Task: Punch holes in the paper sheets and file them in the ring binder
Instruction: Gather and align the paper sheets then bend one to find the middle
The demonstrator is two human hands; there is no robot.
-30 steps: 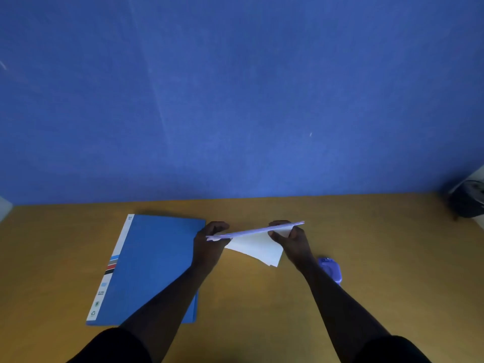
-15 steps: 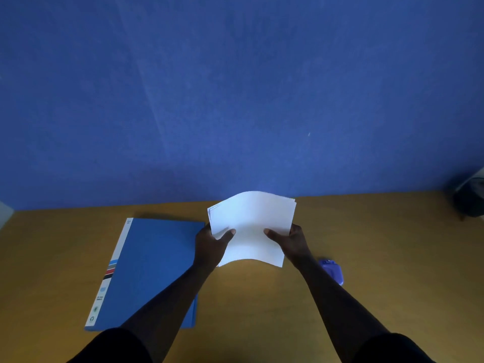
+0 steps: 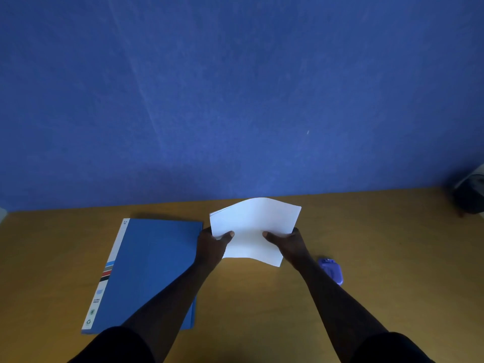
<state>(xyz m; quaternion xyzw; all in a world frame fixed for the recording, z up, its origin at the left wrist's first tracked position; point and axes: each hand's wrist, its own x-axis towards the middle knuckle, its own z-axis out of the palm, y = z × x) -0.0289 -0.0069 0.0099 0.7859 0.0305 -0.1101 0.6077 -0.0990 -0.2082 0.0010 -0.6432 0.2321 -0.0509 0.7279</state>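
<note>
I hold a small stack of white paper sheets [image 3: 255, 226] above the middle of the wooden table, its face turned toward me and slightly bowed. My left hand [image 3: 212, 244] grips the stack's left edge, thumb on the front. My right hand [image 3: 286, 243] grips the right edge the same way. A closed blue ring binder [image 3: 149, 271] with a white spine strip lies flat to the left, partly under my left forearm. A small purple hole punch [image 3: 332, 269] sits on the table just right of my right wrist.
The yellow-brown table [image 3: 392, 258] runs up to a blue wall [image 3: 235, 100] at the back. A dark object [image 3: 470, 197] stands at the far right edge of the table.
One second ago the stack was held edge-on, nearly flat. It has since been tipped up so its face shows, and it now sits a little lower than half a second ago.
</note>
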